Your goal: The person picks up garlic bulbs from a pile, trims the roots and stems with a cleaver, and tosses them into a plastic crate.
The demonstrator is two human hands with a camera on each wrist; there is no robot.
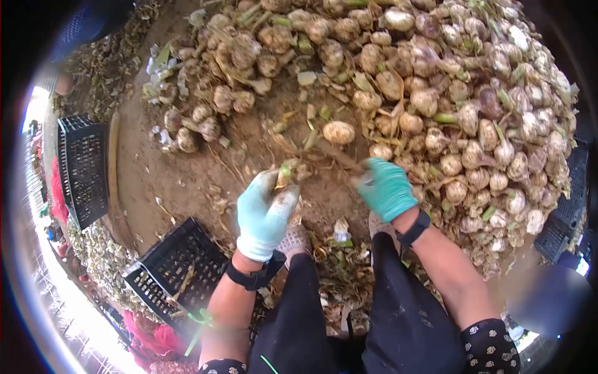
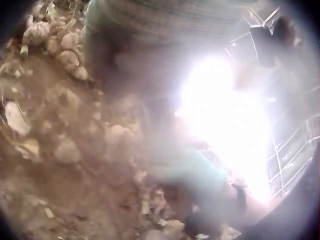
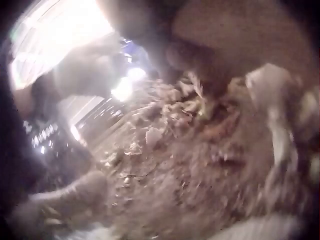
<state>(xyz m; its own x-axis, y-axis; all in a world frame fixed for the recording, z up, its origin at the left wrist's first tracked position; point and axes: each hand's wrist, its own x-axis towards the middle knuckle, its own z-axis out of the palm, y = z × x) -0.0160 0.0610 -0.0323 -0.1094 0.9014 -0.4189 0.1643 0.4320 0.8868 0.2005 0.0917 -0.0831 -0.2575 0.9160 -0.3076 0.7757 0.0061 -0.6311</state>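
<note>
In the head view the left hand, in a pale green glove, pinches a garlic bulb with a green stem stub between thumb and fingers. To its right, the right hand, in a darker green glove, is curled round a blurred, brown, blade-like tool that points up and left toward the bulb without visibly touching it. A loose bulb lies on the dirt just beyond the tool. Both wrist views are blurred and glare-lit; what the hands hold cannot be made out there.
A large heap of garlic rises at the right, joined to a smaller pile at the upper left. Black crates stand at the left and lower left. Leaf scraps lie between the person's feet.
</note>
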